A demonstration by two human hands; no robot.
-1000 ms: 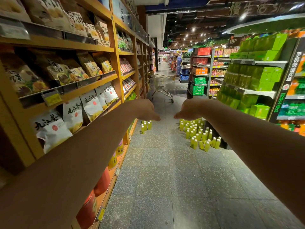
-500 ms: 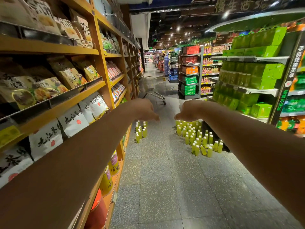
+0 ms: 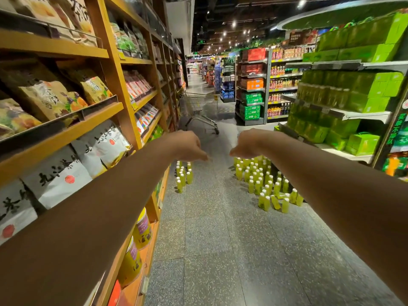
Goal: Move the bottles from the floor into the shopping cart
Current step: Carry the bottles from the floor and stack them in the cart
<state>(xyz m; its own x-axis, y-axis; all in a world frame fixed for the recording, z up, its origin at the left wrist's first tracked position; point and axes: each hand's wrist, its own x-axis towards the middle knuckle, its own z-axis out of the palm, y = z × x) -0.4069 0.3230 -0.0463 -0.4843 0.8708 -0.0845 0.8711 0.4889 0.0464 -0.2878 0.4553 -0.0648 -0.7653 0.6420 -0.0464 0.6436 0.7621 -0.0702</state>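
Observation:
Both my arms stretch forward over the aisle floor. My left hand (image 3: 187, 146) and my right hand (image 3: 245, 143) hang with loosely curled fingers and hold nothing. Below the left hand stands a small cluster of green bottles with white caps (image 3: 183, 176) beside the wooden shelf. A larger cluster of the same bottles (image 3: 265, 186) stands under the right hand along the right display, and one of them lies tipped at the near end. A metal shopping cart (image 3: 199, 107) stands farther down the aisle, beyond both clusters.
Wooden shelves with snack bags (image 3: 66, 102) and low tins (image 3: 143, 228) line the left side. A display of green boxes (image 3: 353, 96) lines the right. Speckled grey floor (image 3: 220, 250) runs between them toward the cart.
The view has moved forward down the aisle, so the bottles and cart appear nearer. Both hands keep the same outstretched, empty pose.

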